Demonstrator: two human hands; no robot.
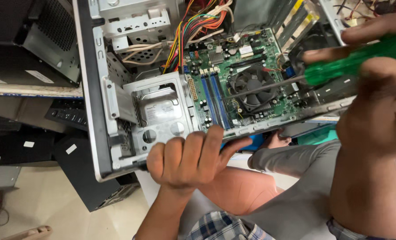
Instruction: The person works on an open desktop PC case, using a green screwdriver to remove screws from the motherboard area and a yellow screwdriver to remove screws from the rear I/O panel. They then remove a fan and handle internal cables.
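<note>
- Head view shows your left hand (190, 156) clamped over the near edge of the open computer case (101, 133), fingers curled together — keep that grip firm so the case stays steady.
- Your right hand (376, 95) is wrapped tight on the green-handled screwdriver (340, 66); its shaft reaches over the motherboard (247, 53) toward the black cooling fan (251, 86) — hold it straight.
- Memory slots (216, 100) and the hard drive cage (162, 113) sit just beside; the coloured wire bundle (193, 29) crowds the top.

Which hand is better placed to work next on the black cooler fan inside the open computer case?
Probably the right hand: it holds the green screwdriver, whose shaft tip is over the fan. The left hand grips the case edge.
</note>
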